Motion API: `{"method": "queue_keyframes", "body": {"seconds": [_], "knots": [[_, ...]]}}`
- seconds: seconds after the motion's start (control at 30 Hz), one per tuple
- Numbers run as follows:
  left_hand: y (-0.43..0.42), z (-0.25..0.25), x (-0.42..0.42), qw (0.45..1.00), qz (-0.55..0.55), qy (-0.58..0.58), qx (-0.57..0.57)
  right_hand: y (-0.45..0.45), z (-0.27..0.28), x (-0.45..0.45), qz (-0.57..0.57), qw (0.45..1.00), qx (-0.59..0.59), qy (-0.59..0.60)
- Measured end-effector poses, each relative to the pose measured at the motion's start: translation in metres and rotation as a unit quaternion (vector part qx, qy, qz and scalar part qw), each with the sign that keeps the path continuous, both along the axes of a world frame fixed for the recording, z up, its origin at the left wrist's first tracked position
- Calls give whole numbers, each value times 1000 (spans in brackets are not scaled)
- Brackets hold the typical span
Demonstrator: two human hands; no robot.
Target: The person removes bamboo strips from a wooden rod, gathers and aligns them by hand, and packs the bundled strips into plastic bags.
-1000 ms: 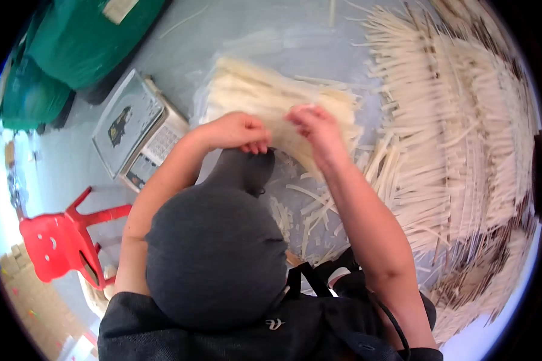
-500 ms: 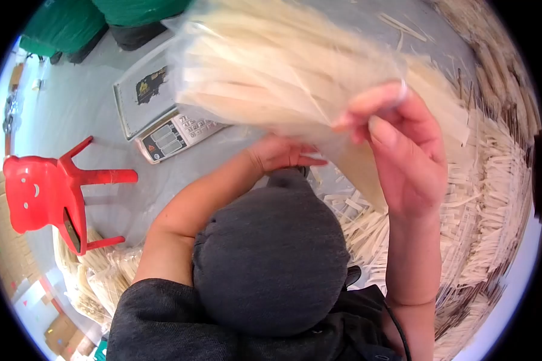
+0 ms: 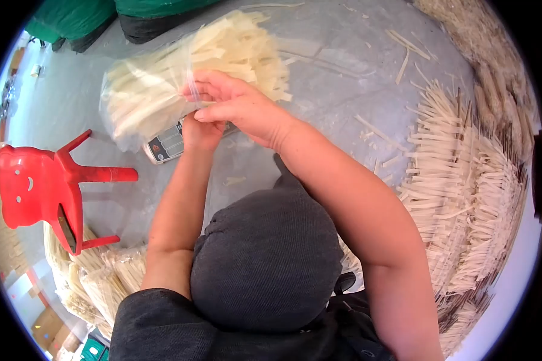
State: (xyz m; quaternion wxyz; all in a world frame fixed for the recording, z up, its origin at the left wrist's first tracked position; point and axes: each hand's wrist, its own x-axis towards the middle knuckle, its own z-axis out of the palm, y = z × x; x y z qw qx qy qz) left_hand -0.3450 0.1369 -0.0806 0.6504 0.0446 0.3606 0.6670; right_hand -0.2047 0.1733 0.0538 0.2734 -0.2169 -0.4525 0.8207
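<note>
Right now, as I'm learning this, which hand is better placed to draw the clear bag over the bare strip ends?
Probably the right hand: it is by the edge of the clear bag, nearer the bare strip ends. The left hand sits lower in view, partly covered.

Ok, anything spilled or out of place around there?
Yes: loose pale strips lie scattered on the grey floor, apart from the bagged bundle and the layered pile at the picture's right. They look like strays, since the pile's strips mostly lie in rows.
</note>
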Motion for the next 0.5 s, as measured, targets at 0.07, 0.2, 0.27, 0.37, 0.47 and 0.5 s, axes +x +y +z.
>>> {"method": "queue_keyframes", "body": {"seconds": [0.07,0.2,0.27,0.37,0.47,0.5], "knots": [[-1,-33,-23,998,47,-41,23,-2,-13,-3,21,999,-22,-15],[-7,-73,-48,990,99,21,-93,-19,-26,12,42,997,14,-57],[-12,-70,-35,982,140,6,-125,-27,-24,27,46,997,22,-63],[-39,-104,-7,985,31,20,-167,-38,-22,59,49,989,11,-137],[-97,-95,41,954,-184,129,-200,-64,-12,82,-23,983,-65,-168],[-116,-85,59,940,-224,143,-212,-74,-2,87,-57,976,-138,-161]]}}
